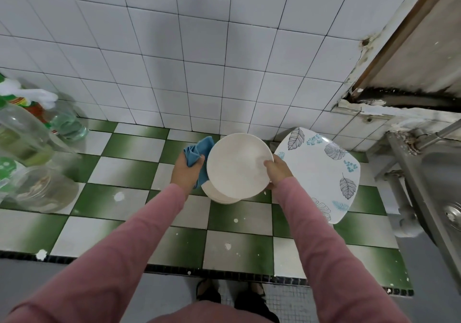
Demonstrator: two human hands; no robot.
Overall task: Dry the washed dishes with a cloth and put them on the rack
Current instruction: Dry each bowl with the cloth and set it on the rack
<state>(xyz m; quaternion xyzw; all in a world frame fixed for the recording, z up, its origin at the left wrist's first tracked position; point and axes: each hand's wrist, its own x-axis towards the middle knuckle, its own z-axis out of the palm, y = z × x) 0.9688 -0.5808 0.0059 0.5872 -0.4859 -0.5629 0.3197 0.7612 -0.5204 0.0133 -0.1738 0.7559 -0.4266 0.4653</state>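
Both hands busy, drying step: left hand (185,174) clutches the cloth (199,149) beside the plate (237,165) the right hand (279,173) grips, wipe's probably next.

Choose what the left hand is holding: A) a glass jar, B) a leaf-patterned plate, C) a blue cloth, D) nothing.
C: the left hand grips a bunched blue cloth, while the right hand holds the round white plate by its rim.

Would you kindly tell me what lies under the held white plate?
Rims of stacked white plates peek out below the held white plate, on the checkered counter; it covers the rest, hiding their number.
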